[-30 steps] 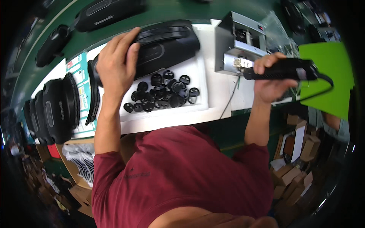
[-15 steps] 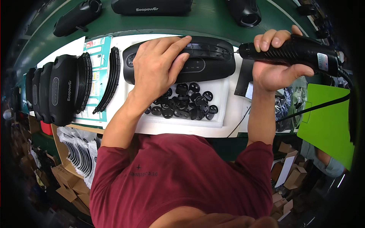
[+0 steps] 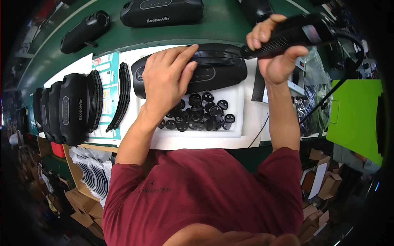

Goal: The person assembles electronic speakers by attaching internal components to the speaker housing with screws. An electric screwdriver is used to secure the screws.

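Note:
A long black portable speaker (image 3: 227,78) lies crosswise in front of me, with a curved carry handle (image 3: 219,58) along its top. My left hand (image 3: 166,78) is closed over the speaker's left part, fingers reaching over the handle and thumb on the near side. In my right hand (image 3: 273,55) is a black electric screwdriver (image 3: 287,35), held nearly level with its thumb stretched below. Its tip end meets the handle's right end; whether the bit sits in a screw is too small to tell. Below the speaker, a white foam tray (image 3: 241,104) holds small black round caps (image 3: 196,112).
Several black speakers (image 3: 72,108) stand in a row at left, beside stacked curved handle strips (image 3: 119,96). More speakers (image 3: 162,13) sit on the green table (image 3: 111,39) beyond. At right are plastic bags (image 3: 314,104), a lime-green panel (image 3: 355,117) and the screwdriver's cable (image 3: 328,98).
The screwdriver and my right hand have moved left and upward, tilting the tool's rear end up. My left hand stays on the speaker. The whole view has shifted slightly.

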The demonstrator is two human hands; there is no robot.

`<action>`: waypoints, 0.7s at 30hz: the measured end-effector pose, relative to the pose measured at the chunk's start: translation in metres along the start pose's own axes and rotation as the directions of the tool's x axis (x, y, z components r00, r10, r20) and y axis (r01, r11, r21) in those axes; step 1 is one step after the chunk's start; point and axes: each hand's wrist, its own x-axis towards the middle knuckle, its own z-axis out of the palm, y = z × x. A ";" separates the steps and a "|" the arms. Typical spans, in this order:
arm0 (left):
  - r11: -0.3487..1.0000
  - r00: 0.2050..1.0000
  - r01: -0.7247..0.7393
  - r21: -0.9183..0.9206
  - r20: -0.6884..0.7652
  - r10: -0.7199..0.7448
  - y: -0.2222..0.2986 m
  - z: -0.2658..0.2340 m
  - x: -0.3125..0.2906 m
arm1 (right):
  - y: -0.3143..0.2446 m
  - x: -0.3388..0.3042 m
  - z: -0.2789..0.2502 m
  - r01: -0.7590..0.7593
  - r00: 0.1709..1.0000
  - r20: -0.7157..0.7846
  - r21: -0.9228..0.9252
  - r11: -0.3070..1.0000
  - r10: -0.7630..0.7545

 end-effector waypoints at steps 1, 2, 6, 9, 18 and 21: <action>1.000 1.000 0.021 -0.006 0.019 -0.021 0.000 -0.001 -0.002 | -0.007 -0.002 0.006 0.025 0.998 -0.056 -0.040 0.999 -0.027; 1.000 1.000 0.005 -0.012 0.026 -0.004 0.003 -0.002 -0.003 | -0.016 -0.006 0.009 0.046 0.992 -0.112 -0.083 0.995 -0.055; 1.000 1.000 0.007 -0.010 -0.006 -0.007 -0.001 -0.002 -0.007 | -0.085 -0.057 -0.023 0.280 0.953 -0.130 0.032 0.959 -0.274; 0.999 1.000 0.022 0.026 0.004 -0.023 0.001 -0.003 -0.006 | -0.099 -0.114 -0.051 0.256 0.926 -0.259 -0.105 0.961 -0.275; 1.000 1.000 0.007 0.007 -0.015 -0.007 -0.003 0.001 -0.003 | -0.070 -0.167 -0.074 -0.036 0.893 -0.446 -0.221 0.975 -0.069; 1.000 1.000 -0.006 0.020 -0.029 0.007 -0.001 0.001 -0.008 | -0.075 -0.165 -0.063 -0.055 0.898 -0.439 -0.060 0.997 0.023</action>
